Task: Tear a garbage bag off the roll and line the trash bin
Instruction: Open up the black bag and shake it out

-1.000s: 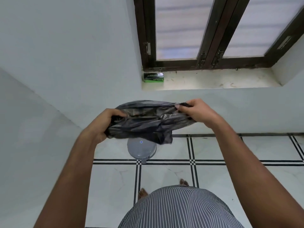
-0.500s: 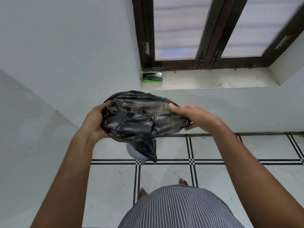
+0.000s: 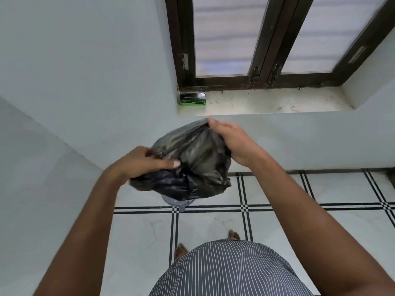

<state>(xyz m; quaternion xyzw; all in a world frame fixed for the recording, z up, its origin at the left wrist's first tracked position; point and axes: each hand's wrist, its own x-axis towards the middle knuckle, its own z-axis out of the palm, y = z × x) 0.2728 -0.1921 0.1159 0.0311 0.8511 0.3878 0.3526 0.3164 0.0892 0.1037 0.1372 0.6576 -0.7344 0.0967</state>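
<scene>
Garbage bag: a crumpled black garbage bag (image 3: 192,165) was held in the air between both hands, above the trash bin
Left hand: the left hand (image 3: 141,162) gripped the bag's lower left part, its grip clamped on the plastic with the thumb lying across the top
Right hand: the right hand (image 3: 232,142) held the bag's upper right edge, fingers curled round the plastic
Trash bin: a grey trash bin (image 3: 178,202) stood on the tiled floor (image 3: 277,227), mostly hidden behind the bag
Box: a green box (image 3: 192,99) lay at the left end of the window sill (image 3: 267,103)
</scene>
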